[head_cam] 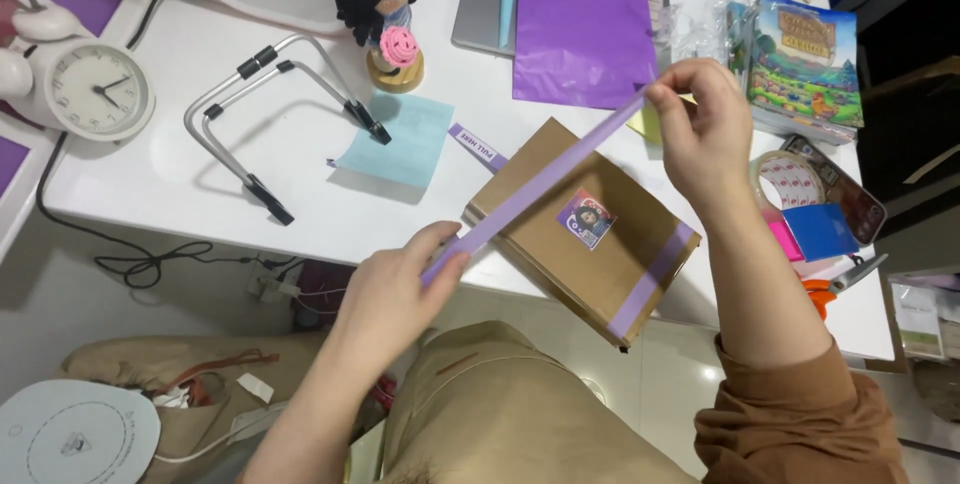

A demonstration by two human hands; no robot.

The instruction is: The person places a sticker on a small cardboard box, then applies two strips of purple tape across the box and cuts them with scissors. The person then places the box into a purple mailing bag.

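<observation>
A lilac strip [545, 182] is held taut between two hands above a brown cardboard box [580, 234].

Nearest, the left hand [395, 289] is raised from below, its thumb and fingertips closed on the strip's lower end. From there the strip is stretched diagonally up to the right hand [700, 129], whose wrist is bent downward and whose fingers are pinched shut on the upper end; it is kept tight, seemingly so that it stays flat and straight. The box lies just under the strip, at the edge of the white desk [300, 214], a small sticker [586, 219] on its lid. Beyond the right fingertips a purple sheet [580, 24] is spread; left of it stands a crocheted doll [385, 4].
</observation>
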